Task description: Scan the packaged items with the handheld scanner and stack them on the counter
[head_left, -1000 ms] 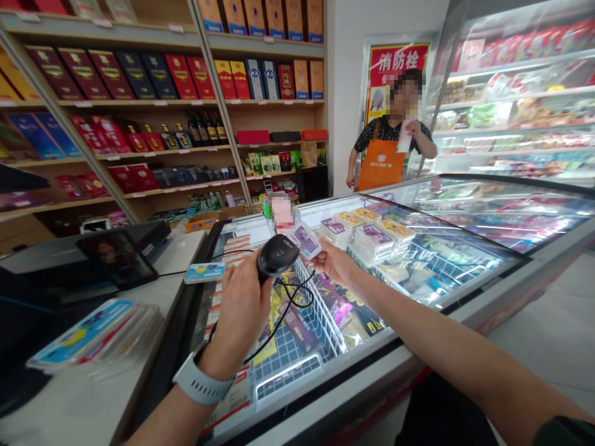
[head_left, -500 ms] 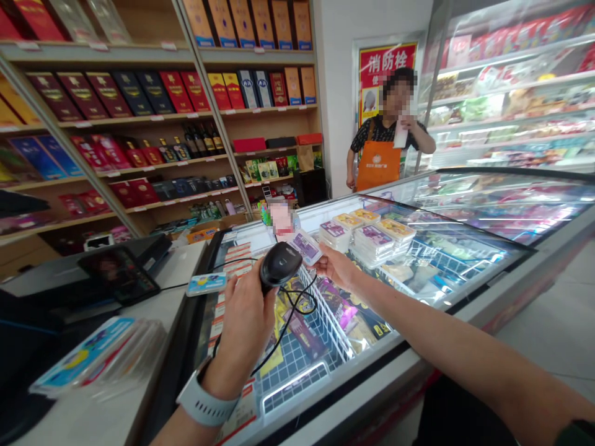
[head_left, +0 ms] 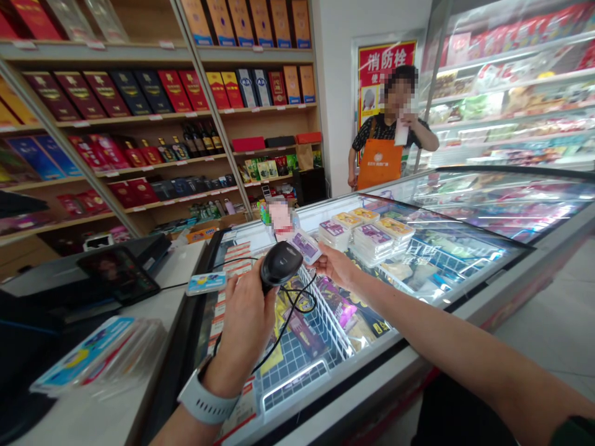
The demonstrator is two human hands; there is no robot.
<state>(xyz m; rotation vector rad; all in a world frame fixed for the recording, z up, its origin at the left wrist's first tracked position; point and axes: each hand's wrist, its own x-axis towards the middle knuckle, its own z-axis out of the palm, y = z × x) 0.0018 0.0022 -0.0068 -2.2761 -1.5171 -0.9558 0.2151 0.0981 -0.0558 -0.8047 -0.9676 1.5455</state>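
My left hand (head_left: pixel 247 310) is wrapped round the handle of a black barcode scanner (head_left: pixel 281 262), whose cable loops down over the freezer's glass top. The scanner's head points away from me, close to a purple and white flat pack (head_left: pixel 304 246). That pack is pinched at its right edge by the fingers of my right hand (head_left: pixel 332 265). Just beyond, on the glass, sit stacks of similar flat packs (head_left: pixel 373 241) with purple or yellow labels. A blue card-like pack (head_left: pixel 207 283) lies left of my left hand.
The chest freezer (head_left: pixel 320 402) holds wire baskets of packaged goods under its glass. On the counter (head_left: pixel 176 322) at left are a tilted phone (head_left: pixel 118 272) and a stack of clear-cased packs (head_left: pixel 100 356). A person in an orange apron (head_left: pixel 379 162) stands behind the freezer, before shelves of boxes.
Almost nothing differs. Both hands keep their hold on the scanner and the pack, while the view and the person behind the freezer shift very slightly.
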